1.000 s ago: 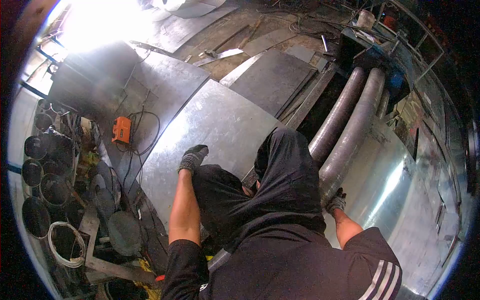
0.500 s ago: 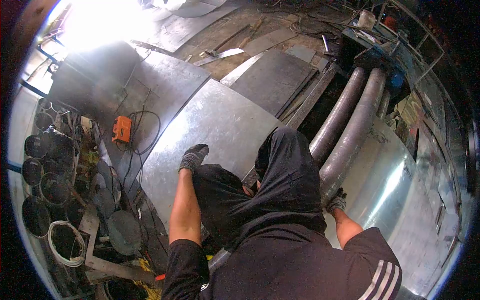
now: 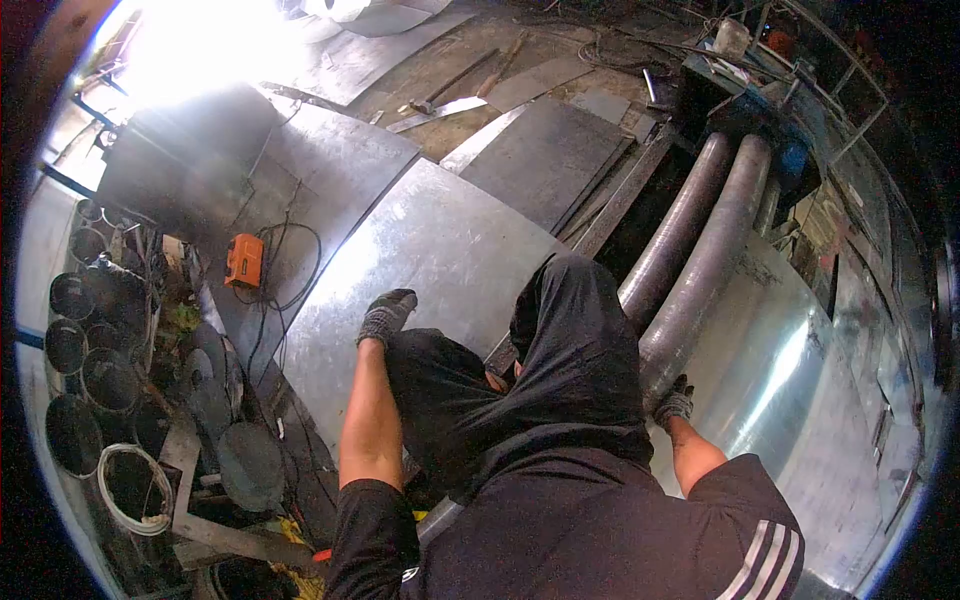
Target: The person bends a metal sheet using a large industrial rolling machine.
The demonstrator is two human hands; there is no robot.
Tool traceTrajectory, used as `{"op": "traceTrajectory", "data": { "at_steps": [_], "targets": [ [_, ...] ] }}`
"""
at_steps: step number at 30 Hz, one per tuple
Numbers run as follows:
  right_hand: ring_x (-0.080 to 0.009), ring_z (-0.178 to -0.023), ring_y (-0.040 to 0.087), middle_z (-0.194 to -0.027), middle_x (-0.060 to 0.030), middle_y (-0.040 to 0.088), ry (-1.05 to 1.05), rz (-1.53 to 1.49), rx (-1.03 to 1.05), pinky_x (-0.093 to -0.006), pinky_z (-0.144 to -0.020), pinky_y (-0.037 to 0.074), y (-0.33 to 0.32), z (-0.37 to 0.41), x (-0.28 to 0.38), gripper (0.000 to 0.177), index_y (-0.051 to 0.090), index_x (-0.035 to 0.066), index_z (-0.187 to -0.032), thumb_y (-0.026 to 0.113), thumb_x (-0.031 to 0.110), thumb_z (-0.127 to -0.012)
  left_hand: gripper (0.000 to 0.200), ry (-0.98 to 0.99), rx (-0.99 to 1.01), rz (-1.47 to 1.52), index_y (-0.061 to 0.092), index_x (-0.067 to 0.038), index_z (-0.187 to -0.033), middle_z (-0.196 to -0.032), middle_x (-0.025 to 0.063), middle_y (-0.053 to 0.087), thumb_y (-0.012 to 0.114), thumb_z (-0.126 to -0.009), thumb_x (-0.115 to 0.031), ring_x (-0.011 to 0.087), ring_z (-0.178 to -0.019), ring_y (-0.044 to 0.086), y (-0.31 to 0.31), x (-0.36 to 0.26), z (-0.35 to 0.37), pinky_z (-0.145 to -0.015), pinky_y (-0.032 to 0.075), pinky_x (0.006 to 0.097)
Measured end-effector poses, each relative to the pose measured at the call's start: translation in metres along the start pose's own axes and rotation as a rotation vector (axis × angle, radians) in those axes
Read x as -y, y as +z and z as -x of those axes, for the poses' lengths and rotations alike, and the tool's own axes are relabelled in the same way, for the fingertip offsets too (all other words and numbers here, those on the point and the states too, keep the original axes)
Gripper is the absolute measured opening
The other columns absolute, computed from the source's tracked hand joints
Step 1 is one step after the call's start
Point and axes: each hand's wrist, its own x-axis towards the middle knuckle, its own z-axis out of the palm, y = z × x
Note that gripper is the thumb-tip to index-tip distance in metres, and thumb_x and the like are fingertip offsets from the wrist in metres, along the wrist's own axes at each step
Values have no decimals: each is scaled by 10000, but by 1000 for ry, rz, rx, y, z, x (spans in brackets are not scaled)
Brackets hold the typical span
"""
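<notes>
My left hand [image 3: 387, 314], in a grey knitted glove with dark fingertips, hangs loosely by my left knee, above a wide shiny metal sheet [image 3: 440, 235]. Nothing shows in its loosely bent fingers. On the other side, my right hand [image 3: 675, 402], gloved the same way, lies on the right part of the sheet metal [image 3: 765, 345] with its fingers stretched out. It is close beside a long steel roller [image 3: 705, 265]. A second roller [image 3: 680, 240] runs alongside the first. My legs hide part of the rollers and the sheet.
An orange control box [image 3: 244, 261] with a black cable lies to the left. Several dark pipes [image 3: 72, 432] are stacked at far left. Dark metal plates [image 3: 545, 160] lie ahead. A blue machine frame [image 3: 790, 160] holds the rollers' far ends. A hammer [image 3: 425, 105] rests farther off.
</notes>
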Motion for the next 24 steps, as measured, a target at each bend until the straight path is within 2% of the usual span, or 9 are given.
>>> {"op": "traceTrajectory", "data": {
  "at_steps": [1,3,7,9,13,15,22,24],
  "targets": [
    [-389,-1493,244,-1623,-216,234,0,-1,0,-447,-1169,331,-1,-1,-1,1234,111,114,-1604,847,457,-675,468,-23,2,-57,675,-113,-1270,-1256,141,684,576,-938,-428,305,-1195,630,-4,-9,5,-1031,466,393],
    [-353,-1544,16,-1683,-128,41,144,-174,282,-401,-1257,67,-41,12,8,1009,30,79,-1605,569,529,-881,468,7,4,-27,675,-114,-1271,-1256,141,684,577,-936,-426,303,-1196,630,0,6,-2,-1030,467,392],
    [-380,-1538,43,-1682,-127,56,170,-208,265,-412,-1254,93,-44,12,11,1022,33,84,-1607,578,545,-876,468,45,-7,-33,674,-112,-1269,-1240,142,692,581,-932,-423,302,-1185,636,3,13,-8,-1024,469,389],
    [-405,-1531,71,-1680,-138,61,61,-36,270,-424,-1249,122,-58,16,13,1059,30,94,-1609,611,554,-852,469,37,-4,-23,674,-106,-1268,-1234,143,695,581,-933,-420,304,-1180,638,2,8,-5,-1022,470,388],
    [-416,-1526,96,-1679,-147,60,124,-67,276,-429,-1245,140,-70,25,16,1097,20,88,-1607,644,547,-830,474,38,4,27,676,-93,-1260,-1221,148,699,579,-933,-422,304,-1164,647,4,13,-6,-1013,475,382],
    [-408,-1531,78,-1677,-161,51,81,-41,363,-442,-1243,145,-100,37,25,1104,6,82,-1605,653,526,-829,471,47,-4,13,678,-92,-1257,-1223,149,698,582,-932,-420,301,-1165,648,3,12,-5,-1012,476,380],
    [-376,-1539,67,-1679,-155,40,127,-131,243,-443,-1244,147,-35,8,6,1116,21,102,-1608,672,522,-804,473,79,-15,-50,680,-93,-1254,-1238,148,691,581,-937,-431,300,-1181,640,3,13,-8,-1022,473,382],
    [-384,-1534,81,-1680,-144,49,69,-19,243,-431,-1247,140,-33,8,6,1116,21,96,-1607,673,509,-801,480,62,-9,-41,679,-93,-1255,-1249,148,685,574,-939,-439,303,-1189,634,3,14,-9,-1026,470,384]
  ]
}}
